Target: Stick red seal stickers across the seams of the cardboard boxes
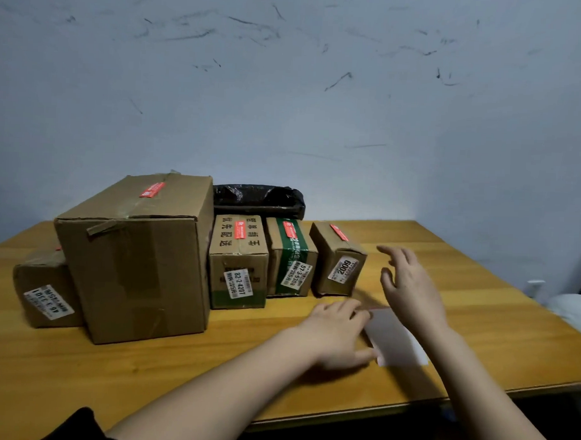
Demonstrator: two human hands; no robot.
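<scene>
Both forearms reach in from the near edge of the wooden desk [145, 372]. The left hand [336, 333] lies palm down with its fingers [355, 307] straight and relaxed, their tips resting on the near-left part of a white backing sheet [397, 342] that lies flat on the desk; it grasps nothing. The right hand [408, 289] hovers just beyond the sheet, raised off the desk, palm turned leftward, its fingers spread and loose, grasping nothing.

Farther back a row of cardboard boxes stands on the desk. Nearest the right hand is the small box [338, 264], tilted, with a red seal sticker [338, 232] across its top. Left of it, touching, is a green-banded box [292, 262] with a red sticker [290, 232] on top, then a box printed with characters [238, 267], also bearing one [240, 229]. Beside that stands the large box [139, 264], with a red sticker [152, 189] over its taped top seam. At far left a low box [46, 290] is partly hidden behind the large one; a bit of red shows at its top edge.

Behind the middle boxes lies a black plastic bag [258, 199], against the scuffed pale wall [320, 89].
</scene>
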